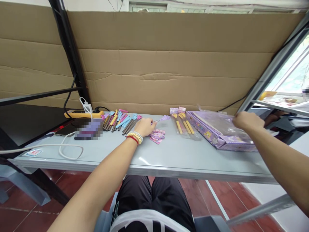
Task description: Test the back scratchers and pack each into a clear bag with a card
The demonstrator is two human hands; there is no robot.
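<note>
My left hand (144, 127), with beaded bracelets and a red string at the wrist, is closed on a small back scratcher with a purple hand-shaped head (165, 118). Just under and beside it lie several pink printed cards (157, 136). To its left, more back scratchers (120, 120) with metal rods and pink, blue, purple and yellow heads lie in a loose heap. My right hand (248, 121) is curled at the right side of a purple printed box (223, 142), gripping at the clear plastic bags (217, 120) on it; its fingertips are hidden.
Between the cards and the box lie yellow back scratchers (184, 124) in clear bags. At the left are a phone (67, 127), a purple blurred item (88, 129), a yellow power strip (83, 114) and a white cable (72, 158). Cardboard (169, 64) stands behind the table.
</note>
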